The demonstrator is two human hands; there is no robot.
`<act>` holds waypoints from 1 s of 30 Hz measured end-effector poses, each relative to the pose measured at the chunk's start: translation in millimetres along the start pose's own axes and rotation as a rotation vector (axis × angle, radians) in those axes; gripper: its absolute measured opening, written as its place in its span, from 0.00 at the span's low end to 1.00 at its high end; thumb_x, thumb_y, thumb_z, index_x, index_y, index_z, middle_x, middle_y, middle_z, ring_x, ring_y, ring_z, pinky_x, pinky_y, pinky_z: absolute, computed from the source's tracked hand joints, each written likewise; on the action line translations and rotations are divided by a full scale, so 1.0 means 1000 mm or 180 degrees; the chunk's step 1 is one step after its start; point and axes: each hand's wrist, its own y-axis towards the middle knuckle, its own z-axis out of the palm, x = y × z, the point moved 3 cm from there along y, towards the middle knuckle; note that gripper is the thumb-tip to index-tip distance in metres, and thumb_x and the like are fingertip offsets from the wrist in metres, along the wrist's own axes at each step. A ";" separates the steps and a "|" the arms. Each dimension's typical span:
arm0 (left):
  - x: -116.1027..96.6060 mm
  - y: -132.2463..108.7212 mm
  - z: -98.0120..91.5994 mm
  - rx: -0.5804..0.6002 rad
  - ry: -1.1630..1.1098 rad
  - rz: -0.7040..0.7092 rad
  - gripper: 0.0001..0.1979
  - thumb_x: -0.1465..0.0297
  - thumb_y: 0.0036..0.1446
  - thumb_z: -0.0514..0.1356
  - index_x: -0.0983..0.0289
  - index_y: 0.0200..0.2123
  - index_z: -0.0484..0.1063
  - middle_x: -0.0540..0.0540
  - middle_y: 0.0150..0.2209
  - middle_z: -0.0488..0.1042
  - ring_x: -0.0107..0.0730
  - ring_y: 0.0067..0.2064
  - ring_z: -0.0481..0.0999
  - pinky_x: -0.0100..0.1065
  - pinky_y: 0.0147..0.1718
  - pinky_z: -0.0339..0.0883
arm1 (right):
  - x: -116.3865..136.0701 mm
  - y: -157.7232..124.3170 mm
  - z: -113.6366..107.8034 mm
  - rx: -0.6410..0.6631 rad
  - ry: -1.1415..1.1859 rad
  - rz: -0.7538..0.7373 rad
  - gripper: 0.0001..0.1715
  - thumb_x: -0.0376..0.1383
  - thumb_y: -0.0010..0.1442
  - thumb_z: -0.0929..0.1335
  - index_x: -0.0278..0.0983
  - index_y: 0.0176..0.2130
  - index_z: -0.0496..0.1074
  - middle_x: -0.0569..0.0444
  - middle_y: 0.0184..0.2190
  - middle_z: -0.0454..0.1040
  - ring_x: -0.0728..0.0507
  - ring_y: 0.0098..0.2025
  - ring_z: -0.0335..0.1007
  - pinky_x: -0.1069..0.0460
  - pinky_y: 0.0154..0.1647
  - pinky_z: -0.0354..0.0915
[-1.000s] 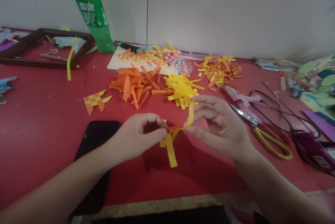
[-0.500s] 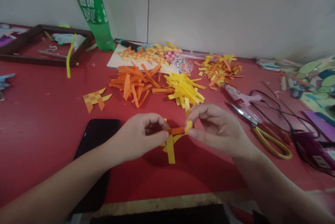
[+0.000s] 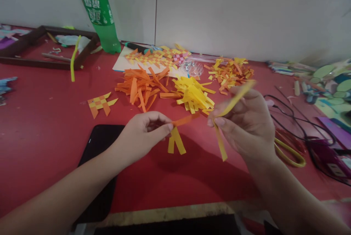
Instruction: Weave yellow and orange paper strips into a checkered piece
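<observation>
My left hand (image 3: pixel 145 132) pinches an orange paper strip (image 3: pixel 185 120) that points right, with a folded yellow strip (image 3: pixel 175 143) hanging from it just below my fingertips. My right hand (image 3: pixel 246 125) is raised a little to the right and pinches a separate long yellow strip (image 3: pixel 223 125), which bends over my fingers and hangs down. The two hands are apart. Behind them on the red table (image 3: pixel 41 118) lie a pile of orange strips (image 3: pixel 139 86) and a pile of yellow strips (image 3: pixel 193 94).
A black phone (image 3: pixel 101 143) lies under my left wrist. Yellow-handled scissors (image 3: pixel 290 150), a pink glue gun (image 3: pixel 270 103) and black cables (image 3: pixel 307 121) sit right. A small woven piece (image 3: pixel 101 104), green bottle (image 3: pixel 97 11), dark frame (image 3: pixel 41 50) and mixed scraps (image 3: pixel 230 72) lie behind.
My right hand pulled its yellow strip away from the orange strip and moved up and right. My left hand stayed, still pinching the orange and folded yellow strips.
</observation>
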 end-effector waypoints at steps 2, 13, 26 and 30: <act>0.000 0.001 -0.001 -0.0057 0.0041 0.0070 0.09 0.64 0.54 0.64 0.63 0.33 0.75 0.49 0.31 0.77 0.26 0.32 0.76 0.27 0.34 0.70 | -0.002 0.000 0.001 -0.0005 -0.0116 0.0098 0.30 0.28 0.56 0.73 0.50 0.53 0.66 0.60 0.33 0.76 0.49 0.32 0.76 0.54 0.35 0.73; -0.003 0.000 -0.003 -0.0191 0.0221 0.0127 0.10 0.62 0.53 0.65 0.63 0.34 0.75 0.51 0.33 0.78 0.30 0.34 0.77 0.30 0.37 0.69 | -0.006 -0.003 0.008 0.0066 -0.0472 -0.0116 0.13 0.26 0.53 0.74 0.46 0.35 0.77 0.61 0.31 0.79 0.51 0.33 0.77 0.57 0.35 0.74; -0.004 -0.001 -0.003 -0.0246 0.0744 0.0316 0.10 0.61 0.55 0.63 0.62 0.35 0.76 0.51 0.34 0.79 0.32 0.35 0.78 0.30 0.34 0.69 | -0.015 -0.002 0.003 -0.0256 -0.0692 0.0288 0.15 0.30 0.50 0.76 0.46 0.39 0.80 0.58 0.34 0.81 0.48 0.35 0.79 0.52 0.39 0.78; -0.009 -0.006 -0.001 -0.0330 0.1148 0.0540 0.10 0.61 0.58 0.61 0.61 0.36 0.76 0.51 0.34 0.79 0.32 0.34 0.78 0.30 0.33 0.70 | -0.006 -0.002 0.003 -0.0259 -0.1408 -0.0061 0.14 0.31 0.51 0.76 0.47 0.38 0.81 0.57 0.33 0.82 0.46 0.34 0.79 0.50 0.36 0.78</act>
